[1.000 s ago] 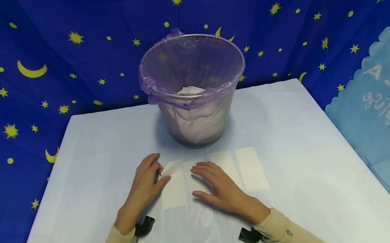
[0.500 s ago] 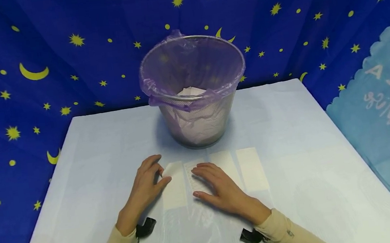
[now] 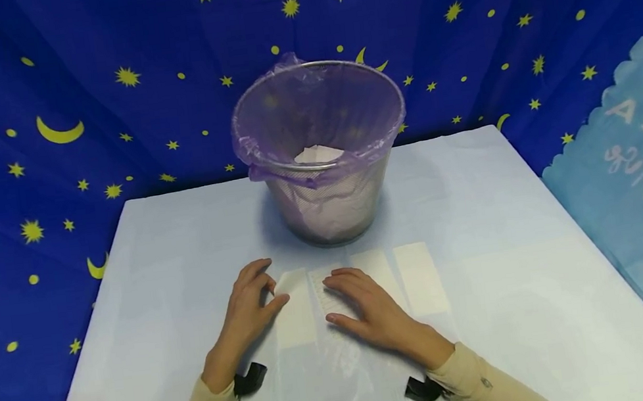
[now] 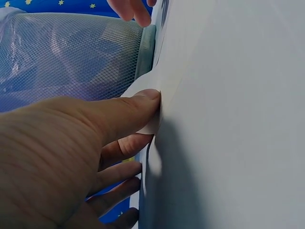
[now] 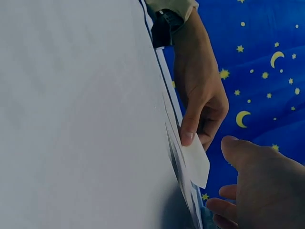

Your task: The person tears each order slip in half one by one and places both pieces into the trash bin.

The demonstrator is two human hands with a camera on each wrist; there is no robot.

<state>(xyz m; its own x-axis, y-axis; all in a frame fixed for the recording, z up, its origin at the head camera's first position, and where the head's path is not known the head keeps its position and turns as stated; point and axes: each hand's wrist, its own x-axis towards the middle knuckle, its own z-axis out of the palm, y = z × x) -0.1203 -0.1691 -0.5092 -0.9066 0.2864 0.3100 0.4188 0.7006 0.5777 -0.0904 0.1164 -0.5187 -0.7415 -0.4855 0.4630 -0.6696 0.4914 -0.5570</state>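
The left grip [image 3: 251, 311], seen closely in the left wrist view, pinches one upper corner of the first paper strip [image 3: 294, 316] between thumb and forefinger; that corner is bent up, while the strip's length rests on the surface [image 3: 518, 251]. The right grip [image 3: 377, 313] is relaxed, thumb and fingers well apart with nothing between them, above the second paper strip [image 3: 329, 300]; whether it touches that strip I cannot tell.

I would judge the work barely begun: one corner is raised, and the other strips lie flat. Right of the right grip's fingers lie the third paper strip [image 3: 385, 274], partly hidden, and the fourth paper strip [image 3: 422, 280].

Beyond both grips, a mesh bin [image 3: 334, 209] stands upright, with a purple liner [image 3: 255, 138] over its rim and white material [image 3: 319, 154] inside. The white surface reaches past the grips on all sides. Behind it hangs a blue star-and-moon backdrop [image 3: 142, 39]; far to their right, a paler cloth [image 3: 640, 124] carries reversed lettering.
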